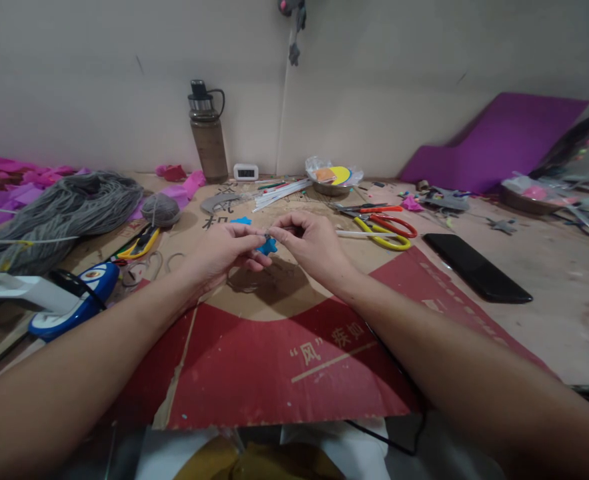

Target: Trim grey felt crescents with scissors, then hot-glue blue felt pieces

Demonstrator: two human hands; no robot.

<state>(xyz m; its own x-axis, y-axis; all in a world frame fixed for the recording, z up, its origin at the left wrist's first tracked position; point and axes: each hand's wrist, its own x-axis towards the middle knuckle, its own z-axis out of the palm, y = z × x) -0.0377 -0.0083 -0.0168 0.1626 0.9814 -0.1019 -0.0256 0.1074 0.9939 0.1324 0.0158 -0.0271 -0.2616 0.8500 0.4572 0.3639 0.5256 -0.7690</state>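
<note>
My left hand and my right hand meet over the cardboard sheet, thumbs and forefingers pinched close together. Between the fingertips hangs a small blue piece, star-like in outline; what exactly each fingertip grips is too small to tell. Another blue piece lies on the cardboard just behind my left hand. Beyond my right hand are red-handled scissors and a yellow-handled tool, with a thin white stick beside them.
A bottle and a small white clock stand by the wall. Grey yarn and a blue-and-white power strip lie left, a black phone right. A bowl sits at the back near white sticks.
</note>
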